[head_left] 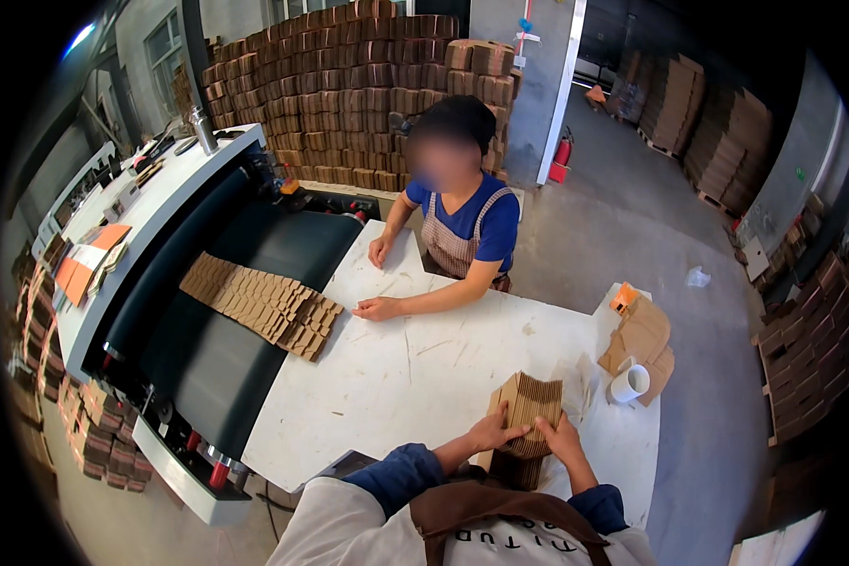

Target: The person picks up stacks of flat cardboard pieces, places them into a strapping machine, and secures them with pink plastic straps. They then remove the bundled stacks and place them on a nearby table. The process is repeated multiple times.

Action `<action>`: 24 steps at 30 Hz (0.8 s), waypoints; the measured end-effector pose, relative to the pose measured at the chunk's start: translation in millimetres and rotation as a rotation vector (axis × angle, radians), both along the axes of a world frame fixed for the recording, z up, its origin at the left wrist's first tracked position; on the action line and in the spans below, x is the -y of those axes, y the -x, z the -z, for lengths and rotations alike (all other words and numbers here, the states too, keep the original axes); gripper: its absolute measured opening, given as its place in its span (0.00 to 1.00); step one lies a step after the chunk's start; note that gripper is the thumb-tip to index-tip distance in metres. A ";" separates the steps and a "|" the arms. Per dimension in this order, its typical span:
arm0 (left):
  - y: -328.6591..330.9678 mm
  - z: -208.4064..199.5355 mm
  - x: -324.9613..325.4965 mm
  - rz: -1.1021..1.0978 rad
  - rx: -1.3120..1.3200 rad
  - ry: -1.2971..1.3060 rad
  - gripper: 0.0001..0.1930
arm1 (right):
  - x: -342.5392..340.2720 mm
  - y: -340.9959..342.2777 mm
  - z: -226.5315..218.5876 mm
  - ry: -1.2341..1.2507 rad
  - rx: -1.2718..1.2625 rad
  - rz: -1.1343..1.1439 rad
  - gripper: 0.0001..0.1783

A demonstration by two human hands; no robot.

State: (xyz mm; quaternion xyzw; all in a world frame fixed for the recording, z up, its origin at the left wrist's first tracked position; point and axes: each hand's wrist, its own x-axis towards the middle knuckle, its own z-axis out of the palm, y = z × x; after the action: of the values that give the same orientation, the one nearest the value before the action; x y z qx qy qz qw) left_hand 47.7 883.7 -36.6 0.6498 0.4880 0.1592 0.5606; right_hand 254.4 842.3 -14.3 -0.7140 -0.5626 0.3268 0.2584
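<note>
Ridged brown cardboard stack

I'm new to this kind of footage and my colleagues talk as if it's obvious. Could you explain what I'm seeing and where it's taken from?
There is no robot here: one camera on a person's head looks down, and its wide lens bends straight edges. The forearms at the bottom are the wearer's. Their left hand and right hand hold a bundle of thin brown cardboard pieces from both sides, over a large white table. A white mug sits near its right side.

At left is a machine with a wide dark green belt, where overlapping brown cardboard pieces lie in a row. A co-worker in a blue top is across the table, one hand near that row's end.
</note>
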 end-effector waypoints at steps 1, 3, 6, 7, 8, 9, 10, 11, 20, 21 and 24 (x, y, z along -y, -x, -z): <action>-0.6 -2.1 -0.4 0.005 0.002 0.001 0.61 | -0.2 -1.7 2.5 -0.007 -0.004 0.004 0.38; 0.4 -5.3 -0.3 0.007 -0.004 0.003 0.61 | 0.4 0.1 0.8 0.007 0.001 0.010 0.37; 2.5 -9.4 0.0 0.010 -0.017 0.013 0.61 | 0.7 5.0 -9.4 0.040 0.019 0.010 0.34; 1.9 -12.1 -0.4 0.017 -0.013 0.021 0.61 | 1.4 3.7 -9.0 0.029 0.017 0.009 0.34; 1.2 -13.3 -0.3 0.024 -0.009 0.029 0.61 | 2.1 2.7 -8.9 0.019 0.015 0.007 0.34; 1.9 -11.6 -0.1 0.021 -0.005 0.032 0.61 | 2.1 3.5 -9.2 0.019 0.009 0.007 0.34; 2.3 -8.8 -0.5 0.018 -0.001 0.035 0.60 | 2.1 4.3 -9.9 0.020 0.004 0.007 0.34; 2.6 -7.0 -0.3 0.015 0.003 0.039 0.60 | 2.2 5.0 -10.1 0.020 -0.002 0.007 0.35; -0.5 -2.2 -1.5 0.010 -0.024 0.027 0.59 | 1.7 1.1 -4.2 0.010 -0.011 0.018 0.40; -0.9 0.1 -1.6 0.008 -0.018 0.030 0.59 | 1.5 0.1 -2.2 0.011 -0.007 0.020 0.40; -2.3 6.7 -2.7 0.001 -0.008 0.037 0.59 | -0.2 -1.2 1.7 0.021 0.002 0.024 0.41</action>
State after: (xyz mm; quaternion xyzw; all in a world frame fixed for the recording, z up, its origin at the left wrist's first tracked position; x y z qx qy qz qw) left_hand 50.0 886.3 -43.2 0.6403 0.4926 0.1472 0.5707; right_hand 255.5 842.5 -16.0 -0.7238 -0.5509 0.3286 0.2543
